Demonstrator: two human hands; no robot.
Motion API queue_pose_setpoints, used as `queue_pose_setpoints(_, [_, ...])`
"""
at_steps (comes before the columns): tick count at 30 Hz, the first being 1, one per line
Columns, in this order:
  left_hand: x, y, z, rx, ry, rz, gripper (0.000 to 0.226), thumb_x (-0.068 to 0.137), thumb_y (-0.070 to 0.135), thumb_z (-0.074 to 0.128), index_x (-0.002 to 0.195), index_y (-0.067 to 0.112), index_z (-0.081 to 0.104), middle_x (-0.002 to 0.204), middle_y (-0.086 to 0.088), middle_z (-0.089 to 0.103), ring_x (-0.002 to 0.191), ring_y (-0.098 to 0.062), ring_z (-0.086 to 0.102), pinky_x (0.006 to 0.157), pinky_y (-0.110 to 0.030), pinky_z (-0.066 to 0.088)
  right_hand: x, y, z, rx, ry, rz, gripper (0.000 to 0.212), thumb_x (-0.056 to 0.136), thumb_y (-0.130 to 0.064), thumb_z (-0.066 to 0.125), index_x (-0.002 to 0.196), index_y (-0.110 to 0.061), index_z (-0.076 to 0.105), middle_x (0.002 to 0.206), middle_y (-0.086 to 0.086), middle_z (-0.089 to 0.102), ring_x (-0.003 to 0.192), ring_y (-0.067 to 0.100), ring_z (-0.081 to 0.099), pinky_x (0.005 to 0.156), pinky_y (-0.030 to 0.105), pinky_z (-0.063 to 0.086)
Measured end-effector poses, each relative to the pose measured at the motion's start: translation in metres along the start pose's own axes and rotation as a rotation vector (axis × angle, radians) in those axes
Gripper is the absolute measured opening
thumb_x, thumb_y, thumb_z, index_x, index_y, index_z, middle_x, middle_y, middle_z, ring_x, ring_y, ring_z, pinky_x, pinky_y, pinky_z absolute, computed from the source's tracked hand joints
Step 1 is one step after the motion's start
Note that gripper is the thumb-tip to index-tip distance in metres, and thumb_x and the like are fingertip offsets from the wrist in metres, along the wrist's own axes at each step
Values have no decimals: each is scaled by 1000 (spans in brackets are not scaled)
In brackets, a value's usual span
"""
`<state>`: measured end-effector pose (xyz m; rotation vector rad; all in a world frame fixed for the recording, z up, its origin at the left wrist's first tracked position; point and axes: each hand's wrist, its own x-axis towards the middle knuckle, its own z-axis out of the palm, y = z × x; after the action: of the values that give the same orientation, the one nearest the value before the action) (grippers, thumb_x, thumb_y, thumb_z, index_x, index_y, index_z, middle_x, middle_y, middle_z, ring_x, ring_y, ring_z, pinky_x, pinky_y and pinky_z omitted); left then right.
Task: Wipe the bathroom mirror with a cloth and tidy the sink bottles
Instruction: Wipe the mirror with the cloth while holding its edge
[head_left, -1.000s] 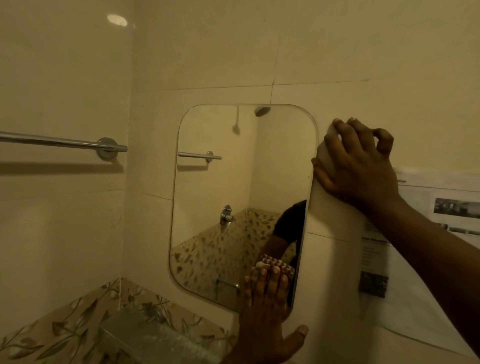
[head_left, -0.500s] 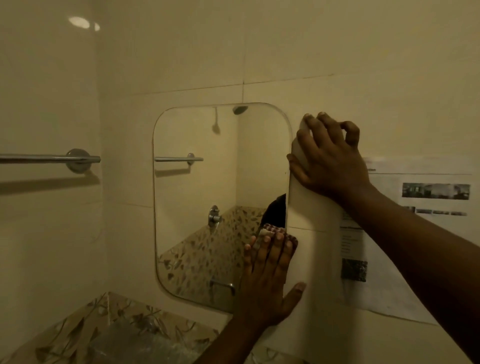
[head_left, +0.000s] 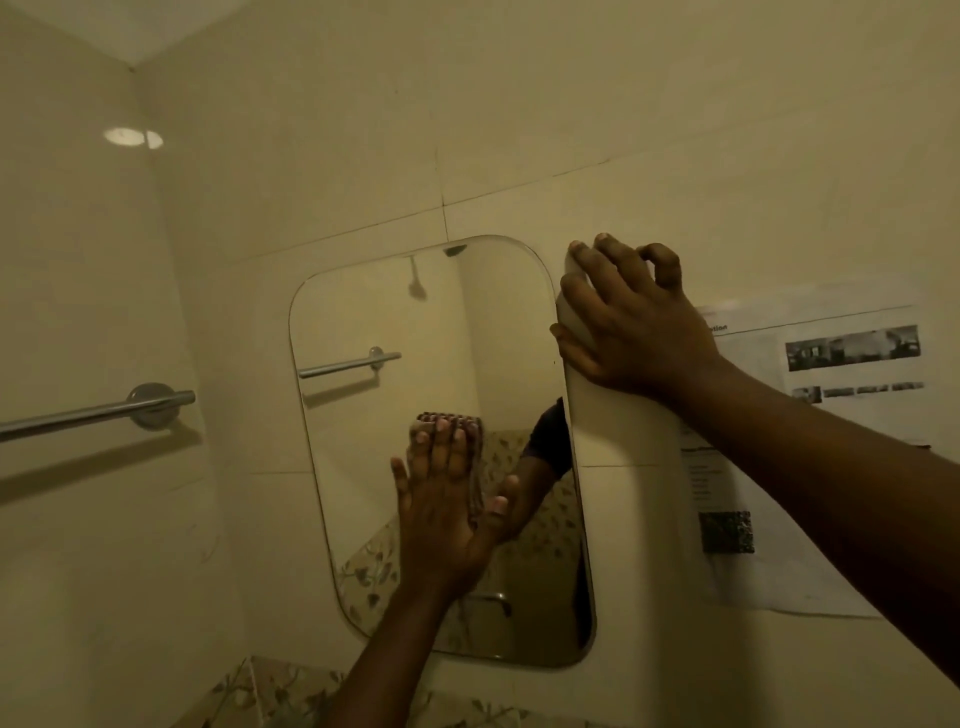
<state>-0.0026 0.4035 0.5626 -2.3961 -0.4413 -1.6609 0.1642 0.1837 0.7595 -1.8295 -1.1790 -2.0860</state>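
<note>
The rounded mirror (head_left: 374, 322) hangs on the beige tiled wall at the centre of the head view. My left hand (head_left: 441, 514) lies flat on the glass near its middle and presses a small patterned cloth (head_left: 451, 419) against it. The cloth's top edge shows above my fingertips. My right hand (head_left: 634, 327) grips the mirror's upper right edge, fingers curled over a white panel (head_left: 623, 493) that runs down that side. No bottles are in view.
A chrome towel rail (head_left: 104, 410) sticks out from the left wall. A printed paper notice (head_left: 841, 457) is stuck to the wall right of the mirror, partly behind my right forearm. A floral tile band (head_left: 280, 696) runs below the mirror.
My left hand has slid the cloth up the glass and leftward from the lower right edge towards the middle. My right hand keeps its hold. The view has tilted upward.
</note>
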Motion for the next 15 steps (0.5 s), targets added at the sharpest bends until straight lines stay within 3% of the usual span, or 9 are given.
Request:
queue_pose_setpoints(5, [2,-45,-9,-88,49,-282,86,104,62,28,171,14,4,181,-5,-4,168,-23,-9,134,-58,-5,0,-1,-4,6,-22,0,55,104,-54,39,127,-7,55,152,22,53,143,42,48,109,50,26])
queue_pose_setpoints(7, [2,-55,-11,-138,66,-381,88,103,67,23,171,17,0,180,-4,-8,167,-19,-13,135,-55,-7,1,-1,-4,10,-20,0,55,104,-54,39,127,-7,56,152,22,53,143,42,48,109,50,26])
queue_pose_setpoints(11, [10,-56,-13,-212,112,-576,85,101,58,24,171,15,2,180,-7,-4,167,-20,-12,134,-48,-10,0,-2,-4,11,-10,0,55,104,-55,39,126,-7,57,152,22,53,142,42,49,108,49,26])
queue_pose_setpoints(15, [34,-65,-21,-318,184,-897,74,110,47,32,171,18,3,181,-4,0,168,-21,-7,133,-53,-7,0,-1,-3,29,-14,9,57,104,-56,38,127,-7,56,152,21,53,143,41,47,110,49,25])
